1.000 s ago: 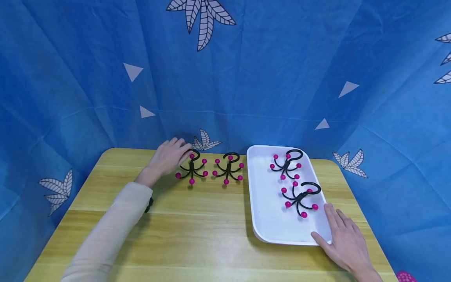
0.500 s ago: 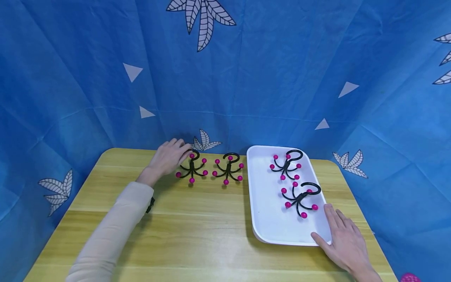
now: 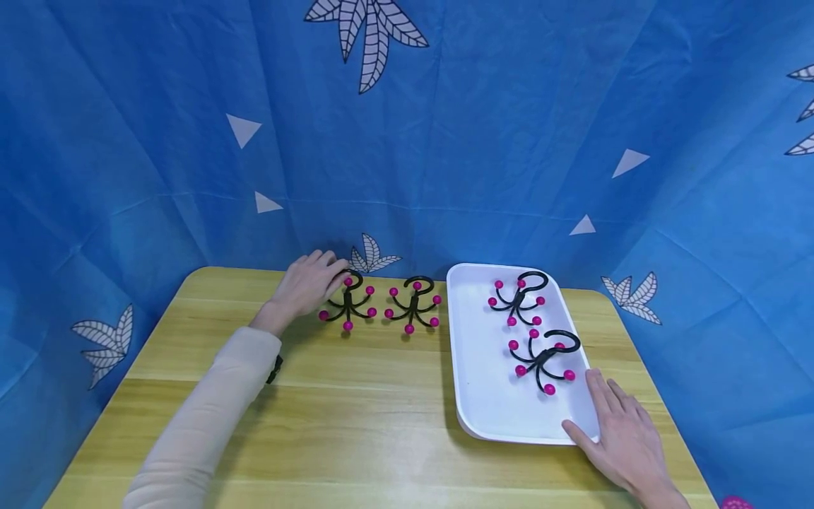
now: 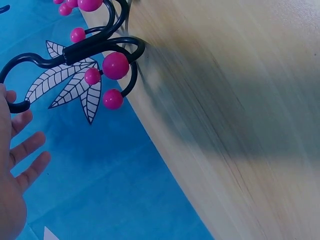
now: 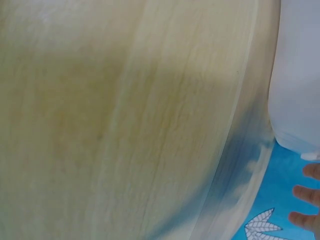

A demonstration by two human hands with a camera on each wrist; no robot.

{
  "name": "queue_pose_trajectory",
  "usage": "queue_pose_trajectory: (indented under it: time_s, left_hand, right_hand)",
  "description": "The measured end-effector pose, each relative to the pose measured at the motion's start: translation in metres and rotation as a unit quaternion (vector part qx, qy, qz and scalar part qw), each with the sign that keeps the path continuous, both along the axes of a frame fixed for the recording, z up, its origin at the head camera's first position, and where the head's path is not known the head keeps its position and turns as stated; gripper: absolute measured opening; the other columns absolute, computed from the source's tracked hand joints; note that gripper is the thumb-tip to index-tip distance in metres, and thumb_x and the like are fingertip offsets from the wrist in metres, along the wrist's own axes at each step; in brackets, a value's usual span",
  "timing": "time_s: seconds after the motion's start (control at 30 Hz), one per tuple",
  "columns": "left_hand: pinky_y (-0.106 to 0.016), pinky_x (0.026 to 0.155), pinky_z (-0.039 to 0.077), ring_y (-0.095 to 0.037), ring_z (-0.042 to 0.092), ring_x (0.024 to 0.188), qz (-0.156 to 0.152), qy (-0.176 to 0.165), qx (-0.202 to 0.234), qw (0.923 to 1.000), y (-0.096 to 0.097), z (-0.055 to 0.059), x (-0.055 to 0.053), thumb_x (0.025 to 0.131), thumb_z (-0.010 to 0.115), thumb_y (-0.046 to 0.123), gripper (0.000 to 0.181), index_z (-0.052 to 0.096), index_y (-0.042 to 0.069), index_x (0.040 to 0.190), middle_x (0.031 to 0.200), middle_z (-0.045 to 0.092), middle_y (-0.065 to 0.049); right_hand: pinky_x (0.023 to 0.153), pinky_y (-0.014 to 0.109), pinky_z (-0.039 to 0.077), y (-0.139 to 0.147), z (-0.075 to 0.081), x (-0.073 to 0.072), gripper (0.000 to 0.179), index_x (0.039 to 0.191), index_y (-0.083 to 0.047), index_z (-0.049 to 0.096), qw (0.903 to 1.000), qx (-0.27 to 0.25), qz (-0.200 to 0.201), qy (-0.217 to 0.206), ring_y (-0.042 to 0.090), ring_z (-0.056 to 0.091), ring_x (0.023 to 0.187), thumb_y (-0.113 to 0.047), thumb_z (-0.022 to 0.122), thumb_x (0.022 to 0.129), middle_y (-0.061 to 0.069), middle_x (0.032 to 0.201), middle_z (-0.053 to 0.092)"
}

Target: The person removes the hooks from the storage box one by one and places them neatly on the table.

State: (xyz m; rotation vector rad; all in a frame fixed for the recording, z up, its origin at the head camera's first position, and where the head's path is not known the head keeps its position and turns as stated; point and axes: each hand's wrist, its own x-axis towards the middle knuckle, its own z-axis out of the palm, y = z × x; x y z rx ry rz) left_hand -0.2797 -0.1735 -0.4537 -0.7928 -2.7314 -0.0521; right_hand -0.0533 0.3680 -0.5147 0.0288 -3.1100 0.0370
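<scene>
My left hand (image 3: 308, 284) is at the table's back left and pinches the curved end of a black claw hook (image 3: 347, 305) with pink ball tips. In the left wrist view, this claw hook (image 4: 82, 53) reaches out from the thumb side, while the other fingers (image 4: 31, 149) spread loosely. A second claw hook (image 3: 413, 308) stands just right of it. My right hand (image 3: 626, 437) rests with straight fingers against the near right rim of a white tray (image 3: 483, 396). Inside the tray are two more such claw hooks, one far back (image 3: 518, 300) and one nearer (image 3: 543, 357).
A wooden table (image 3: 343, 424) carries everything. Blue cloth (image 3: 509, 141) with leaf prints hangs behind and along both sides, right at the table edges. The tray takes up the table's right part. A pink thing (image 3: 735, 502) shows at the bottom right corner.
Hands, claw hooks and tray hold practically the same places; the whole view shifts very slightly. The left forearm has drifted a little to the right.
</scene>
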Motion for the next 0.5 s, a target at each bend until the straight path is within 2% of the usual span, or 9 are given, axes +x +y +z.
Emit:
queue_pose_trajectory:
  time_s: [0.33, 0.5]
  left_hand:
    - [-0.043, 0.080, 0.056, -0.030, 0.059, 0.097, -0.003, 0.006, 0.005, 1.0000, 0.0005, 0.0014, 0.0009, 0.111, 0.054, 0.035, 0.029, 0.066, 0.016, 0.129, 0.115, 0.067, -0.012]
    - [-0.046, 0.083, 0.057, -0.032, 0.060, 0.100, 0.006, -0.008, 0.004, 0.9999, 0.0015, 0.0035, 0.0004, 0.110, 0.054, 0.037, 0.031, 0.065, 0.016, 0.131, 0.118, 0.067, -0.013]
  right_hand:
    - [0.120, 0.075, 0.029, -0.0002, 0.0006, 0.0007, 0.111, 0.167, -0.001, 0.018, 1.0000, -0.003, -0.003, -0.004, 0.056, 0.036, 0.144, -0.073, 0.059, 0.092, 0.031, 0.163, 0.038]
    - [0.120, 0.075, 0.029, -0.0002, 0.0010, 0.0011, 0.111, 0.167, -0.001, 0.019, 1.0000, -0.004, -0.003, -0.003, 0.056, 0.036, 0.144, -0.073, 0.060, 0.092, 0.032, 0.162, 0.038]
